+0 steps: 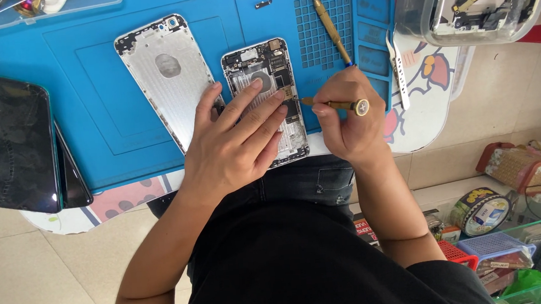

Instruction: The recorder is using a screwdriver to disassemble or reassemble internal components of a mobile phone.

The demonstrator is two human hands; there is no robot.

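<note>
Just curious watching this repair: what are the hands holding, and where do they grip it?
The right hand pinches a small brass screwdriver around its handle. The left hand grips nothing; its fingers press flat on the opened phone.

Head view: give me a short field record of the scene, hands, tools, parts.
left hand: flat on the opened phone, fingers spread over its lower half
right hand: holds a brass screwdriver, tip at the phone's right edge
surface: blue work mat
beside phone: empty silver rear housing, to its left
spare tools: second screwdriver and white tweezers on the right of the mat
far left: dark phone screens, stacked
top right: clear parts tub
</note>
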